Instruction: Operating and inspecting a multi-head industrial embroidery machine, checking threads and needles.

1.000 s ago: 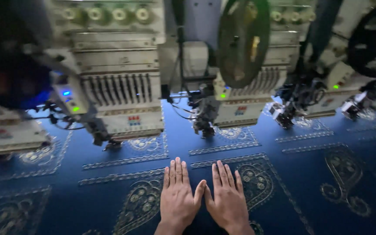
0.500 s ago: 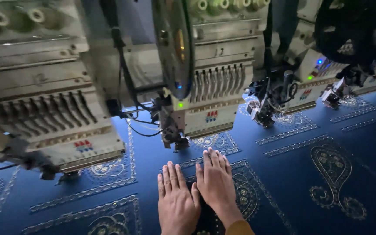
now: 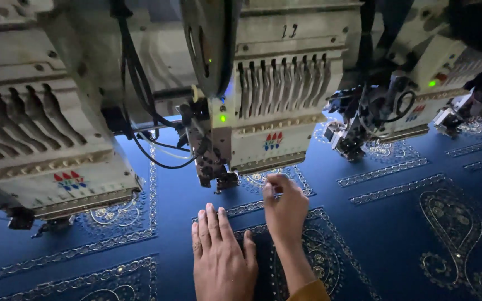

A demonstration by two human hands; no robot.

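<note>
Blue embroidered cloth (image 3: 397,223) lies under both hands (image 3: 252,239).

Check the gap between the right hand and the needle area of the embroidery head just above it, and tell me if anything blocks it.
Nothing visible does. The right hand is raised with pinched fingertips just right of the needle area of the embroidery head; only bare blue fabric lies between. The left hand rests flat, lower down.

On the dark blue fabric (image 3: 403,223) patterned with silver embroidery, the left hand (image 3: 221,253) lies flat with fingers together just below the middle embroidery head (image 3: 271,106), while the right hand (image 3: 285,209), beside it, reaches with pinched fingertips toward the cloth under that head's needle area (image 3: 221,178).
</note>
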